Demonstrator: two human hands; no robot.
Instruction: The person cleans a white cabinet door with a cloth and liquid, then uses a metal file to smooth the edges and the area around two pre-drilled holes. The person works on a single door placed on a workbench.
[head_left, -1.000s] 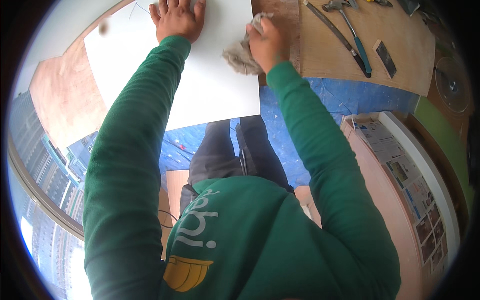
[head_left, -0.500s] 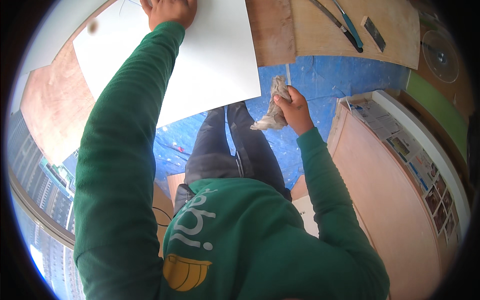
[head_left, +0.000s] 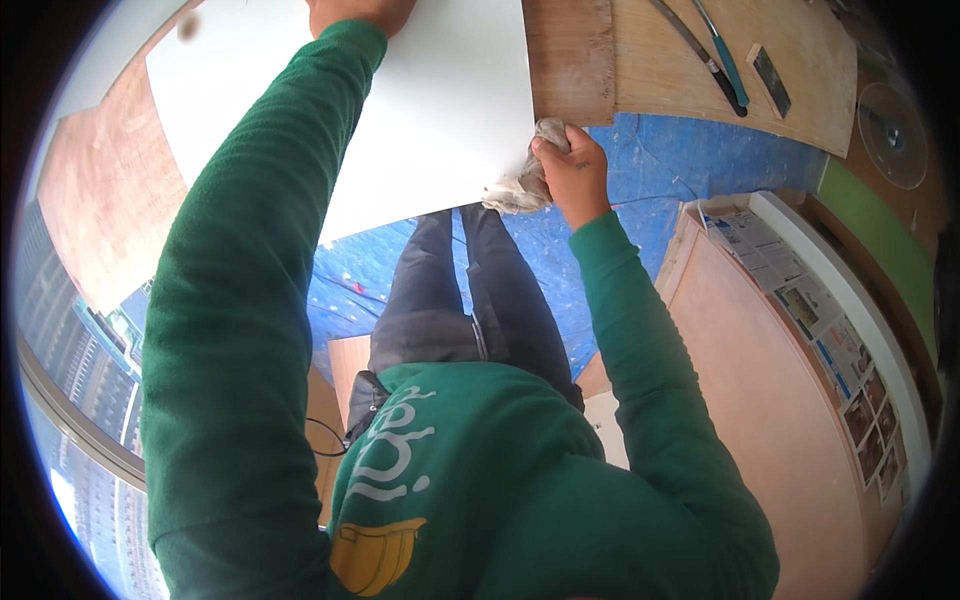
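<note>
A large white board [head_left: 440,120] lies on the wooden work surface, its near right corner jutting out over the floor. My right hand [head_left: 580,178] is closed round a crumpled greyish rag [head_left: 520,192], which is at that corner along the board's right edge. At the upper edge of the picture, my left hand [head_left: 362,12] is over the far part of the board. Its fingers are cut off by the frame, so their pose is hidden.
Two long thin hand tools, one with a black handle [head_left: 728,90] and one with a teal handle [head_left: 733,75], lie on plywood [head_left: 650,60] beside a dark block [head_left: 769,80]. Blue sheeting [head_left: 660,160] covers the floor. A panel with newspaper [head_left: 765,255] stands at right.
My right hand has moved up and slightly left, bringing the rag to the board's corner. My left hand has shifted farther away, and its fingers have left the picture.
</note>
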